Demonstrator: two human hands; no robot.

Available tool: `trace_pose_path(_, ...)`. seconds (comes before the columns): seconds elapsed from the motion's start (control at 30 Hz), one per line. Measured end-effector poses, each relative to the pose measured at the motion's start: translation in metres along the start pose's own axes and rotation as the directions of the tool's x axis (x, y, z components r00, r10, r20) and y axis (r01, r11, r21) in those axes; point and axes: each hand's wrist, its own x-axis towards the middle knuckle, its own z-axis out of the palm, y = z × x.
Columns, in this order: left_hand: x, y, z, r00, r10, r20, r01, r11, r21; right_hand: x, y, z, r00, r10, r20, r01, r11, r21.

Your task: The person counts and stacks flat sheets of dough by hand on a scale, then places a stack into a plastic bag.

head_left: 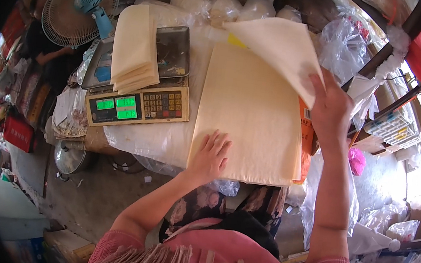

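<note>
A stack of large cream sheets (248, 120) lies in front of me on the table. My left hand (209, 156) rests flat on the stack's lower left corner, fingers stretched out. At the upper right, my right hand (331, 101) grips the edge of a cream sheet (282, 46), which is lifted and curls over the far part of the stack. Whether these sheets are paper or thin dried food I cannot tell. To the left, a folded bundle of similar sheets (136, 47) lies on the metal pan of a digital scale (138, 103) with a lit green display.
A blue fan (91, 1) stands at the far left, with another person (49, 40) beside it. Clear plastic bags (225, 4) line the table's back. An orange printed box (305, 137) sits by the stack's right edge. A lidded pot (70, 158) is on the floor.
</note>
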Motion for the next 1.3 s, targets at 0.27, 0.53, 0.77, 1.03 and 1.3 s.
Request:
trace_pose_path(0.27, 0.025, 0.003, -0.020, 0.897, -0.344, -0.277, 0.150, 0.827, -0.543, -0.135, 0.020, 0.040, 0.839, -0.270, 0.473, 0.285, 0.958, 0.041)
trace_pose_path(0.53, -0.009, -0.024, -0.051, 0.901, -0.408, 0.150, 0.412, 0.690, -0.596, -0.107, 0.093, -0.049, 0.722, -0.335, 0.606, -0.599, 0.136, 0.789)
trace_pose_path(0.77, 0.065, -0.017, -0.086, 0.727, -0.674, 0.132, 0.554, 0.463, -0.692, -0.139, 0.165, 0.023, 0.730, 0.308, 0.610, -0.678, 0.435, 0.592)
trace_pose_path(1.03, 0.059, -0.025, -0.021, 0.992, -0.123, 0.006, 0.121, 0.986, 0.116, -0.135, 0.173, 0.111, 0.712, 0.618, 0.334, -0.677, 0.730, 0.093)
trace_pose_path(1.3, 0.053, -0.037, -0.011, 0.999, 0.006, 0.039, -0.012, 0.985, 0.170, -0.177, 0.122, 0.127, 0.886, 0.057, 0.460, 0.092, 0.951, -0.295)
